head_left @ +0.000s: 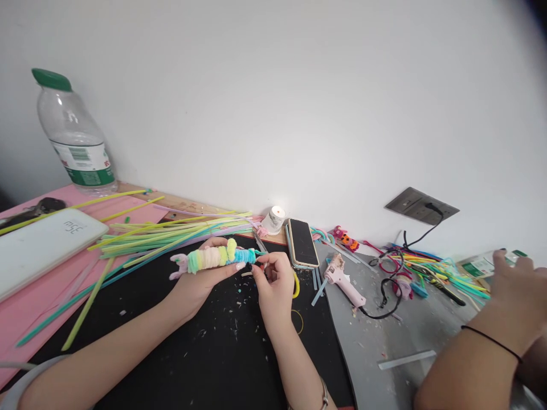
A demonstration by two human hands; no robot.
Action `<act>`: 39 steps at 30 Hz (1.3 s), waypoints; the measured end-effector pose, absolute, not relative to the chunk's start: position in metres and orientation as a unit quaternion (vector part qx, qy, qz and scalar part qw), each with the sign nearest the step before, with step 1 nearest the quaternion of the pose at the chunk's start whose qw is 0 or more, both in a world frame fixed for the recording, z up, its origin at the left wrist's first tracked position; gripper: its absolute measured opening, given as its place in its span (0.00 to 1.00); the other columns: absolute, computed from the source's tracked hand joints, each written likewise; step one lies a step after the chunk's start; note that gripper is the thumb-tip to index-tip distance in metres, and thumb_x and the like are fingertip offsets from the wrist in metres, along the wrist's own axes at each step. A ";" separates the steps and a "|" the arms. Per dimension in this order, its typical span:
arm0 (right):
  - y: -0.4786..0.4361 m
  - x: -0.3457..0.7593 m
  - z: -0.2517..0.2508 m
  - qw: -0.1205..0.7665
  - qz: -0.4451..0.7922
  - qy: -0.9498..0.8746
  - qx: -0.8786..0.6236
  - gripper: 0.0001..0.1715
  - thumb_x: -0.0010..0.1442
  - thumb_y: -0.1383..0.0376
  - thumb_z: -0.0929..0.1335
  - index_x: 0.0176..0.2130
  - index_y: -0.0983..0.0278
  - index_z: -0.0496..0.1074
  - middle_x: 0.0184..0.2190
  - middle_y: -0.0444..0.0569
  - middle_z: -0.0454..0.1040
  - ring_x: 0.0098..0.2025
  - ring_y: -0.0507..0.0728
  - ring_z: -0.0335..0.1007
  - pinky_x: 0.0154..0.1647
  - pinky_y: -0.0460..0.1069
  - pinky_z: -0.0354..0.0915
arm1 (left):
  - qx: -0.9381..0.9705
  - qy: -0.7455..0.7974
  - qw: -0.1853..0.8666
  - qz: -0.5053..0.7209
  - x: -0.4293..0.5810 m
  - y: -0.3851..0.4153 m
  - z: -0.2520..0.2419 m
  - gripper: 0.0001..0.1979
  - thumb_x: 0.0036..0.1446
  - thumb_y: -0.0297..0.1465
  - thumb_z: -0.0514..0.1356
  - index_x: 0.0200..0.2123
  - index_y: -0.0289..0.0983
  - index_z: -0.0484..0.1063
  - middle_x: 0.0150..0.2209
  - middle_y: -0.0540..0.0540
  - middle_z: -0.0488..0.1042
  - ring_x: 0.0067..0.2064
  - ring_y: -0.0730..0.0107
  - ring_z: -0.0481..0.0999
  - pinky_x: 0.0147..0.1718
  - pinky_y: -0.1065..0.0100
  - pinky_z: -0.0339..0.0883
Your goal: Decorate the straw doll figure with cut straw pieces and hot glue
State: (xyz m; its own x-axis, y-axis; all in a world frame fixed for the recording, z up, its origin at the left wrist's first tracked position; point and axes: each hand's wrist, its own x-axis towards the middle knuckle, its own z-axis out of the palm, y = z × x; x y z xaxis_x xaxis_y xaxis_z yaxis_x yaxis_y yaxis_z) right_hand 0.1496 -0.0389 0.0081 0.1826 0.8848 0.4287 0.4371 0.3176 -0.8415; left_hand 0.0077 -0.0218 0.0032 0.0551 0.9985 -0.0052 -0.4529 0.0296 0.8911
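A striped pipe-cleaner figure (208, 258) lies across my left hand (197, 287), with pink, green, cream, yellow and blue coils. My left fingers are wrapped behind and under it, the thumb along its lower side. At its blue right end my right hand (273, 285) is closed in a pinch. A short teal stem sticks out there, close to my right fingertips. Exactly what sits between those fingertips is partly hidden. Both hands are above a black mat (205, 364) strewn with small scraps. Behind my right hand, scissors (296, 285) with yellow handles are partly covered.
Loose pipe cleaners (149, 236) spread at left beside a white power bank (51, 245) and plastic bottle (81, 136). A phone (302, 244) leans near a white cup (273, 221). Rightward are a pink glue gun (345, 285) with a black cord and another person's hand (515, 296).
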 end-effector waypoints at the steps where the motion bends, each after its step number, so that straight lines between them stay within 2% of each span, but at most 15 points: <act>1: -0.039 0.150 0.008 0.538 0.215 -0.604 -0.547 0.04 0.54 0.70 0.67 0.33 0.62 0.68 0.28 0.43 0.60 0.26 0.50 0.55 0.26 0.46 0.55 | 0.384 0.364 0.614 0.586 0.008 -0.022 0.003 0.20 0.41 0.24 0.68 0.39 0.43 0.68 0.41 0.52 0.73 0.44 0.69 0.71 0.42 0.71 0.64; 17: -0.039 0.147 0.010 0.532 0.246 -0.597 -0.547 0.05 0.52 0.72 0.66 0.32 0.63 0.68 0.27 0.43 0.60 0.26 0.50 0.57 0.25 0.45 0.56 | 0.479 0.414 0.527 0.567 0.005 -0.019 -0.004 0.19 0.44 0.31 0.67 0.39 0.44 0.64 0.41 0.52 0.68 0.42 0.67 0.70 0.42 0.66 0.63; 27: -0.041 0.144 0.007 0.528 0.245 -0.593 -0.556 0.04 0.53 0.72 0.65 0.31 0.64 0.68 0.28 0.43 0.62 0.27 0.51 0.58 0.26 0.45 0.58 | 0.481 0.442 0.503 0.566 0.008 -0.018 -0.008 0.19 0.43 0.32 0.67 0.38 0.44 0.63 0.37 0.53 0.65 0.39 0.69 0.68 0.38 0.67 0.63; 33: -0.041 0.144 0.010 0.533 0.202 -0.610 -0.551 0.05 0.53 0.71 0.66 0.33 0.64 0.69 0.28 0.44 0.62 0.26 0.50 0.59 0.24 0.45 0.57 | 0.446 0.408 0.538 0.587 0.010 -0.020 -0.002 0.17 0.45 0.33 0.66 0.38 0.44 0.63 0.36 0.53 0.65 0.39 0.69 0.67 0.40 0.68 0.64; 39: -0.041 0.145 0.009 0.555 0.245 -0.583 -0.540 0.06 0.54 0.71 0.65 0.35 0.64 0.69 0.31 0.46 0.64 0.29 0.51 0.62 0.26 0.45 0.61 | 0.490 0.446 0.492 0.565 0.005 -0.017 -0.010 0.18 0.45 0.33 0.66 0.39 0.44 0.64 0.37 0.52 0.66 0.39 0.68 0.67 0.38 0.68 0.64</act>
State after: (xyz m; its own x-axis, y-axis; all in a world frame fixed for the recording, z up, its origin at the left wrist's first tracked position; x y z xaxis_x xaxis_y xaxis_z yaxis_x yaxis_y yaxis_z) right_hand 0.1446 -0.0410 0.0086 0.1993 0.9020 0.3831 0.3576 0.2970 -0.8854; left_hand 0.0054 -0.0171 -0.0095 -0.0365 0.9927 0.1149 -0.1179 -0.1184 0.9859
